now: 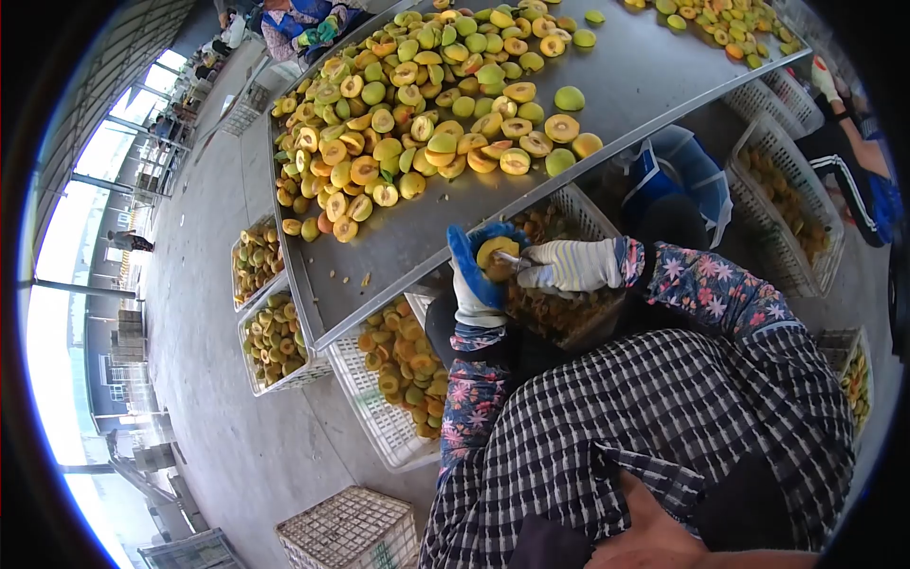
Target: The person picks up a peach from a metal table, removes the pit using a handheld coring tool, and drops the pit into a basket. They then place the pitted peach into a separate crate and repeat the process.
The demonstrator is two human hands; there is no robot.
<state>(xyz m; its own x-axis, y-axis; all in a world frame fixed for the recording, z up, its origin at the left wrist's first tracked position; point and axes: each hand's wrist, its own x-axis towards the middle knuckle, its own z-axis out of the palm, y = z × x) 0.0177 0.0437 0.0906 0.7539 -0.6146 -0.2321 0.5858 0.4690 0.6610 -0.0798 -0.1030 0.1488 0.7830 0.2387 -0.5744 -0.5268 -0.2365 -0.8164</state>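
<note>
My left hand (pixel 477 275), in a white glove with a blue-coated palm, is closed around a yellow halved fruit (pixel 497 254) that looks like an apricot or plum. A striped white glove covers my right hand (pixel 576 266), whose fingers wrap a small metal tool (pixel 517 261). The tool's tip meets the cut face of the fruit; its exact shape is hidden. Both hands are just off the table's near edge, above a crate (pixel 599 220) of brownish pits and scraps. On the metal table (pixel 436 220) lies a large heap of halved fruits (pixel 408 123).
Crates of fruit stand left of my legs, including a white crate (pixel 398 446) and a smaller crate (pixel 275 337). An upturned crate (pixel 349 526) sits on the floor. To the right are a blue-lined bucket (pixel 675 171) and another crate (pixel 787 204). Gloved co-workers (pixel 308 28) sit across and at right.
</note>
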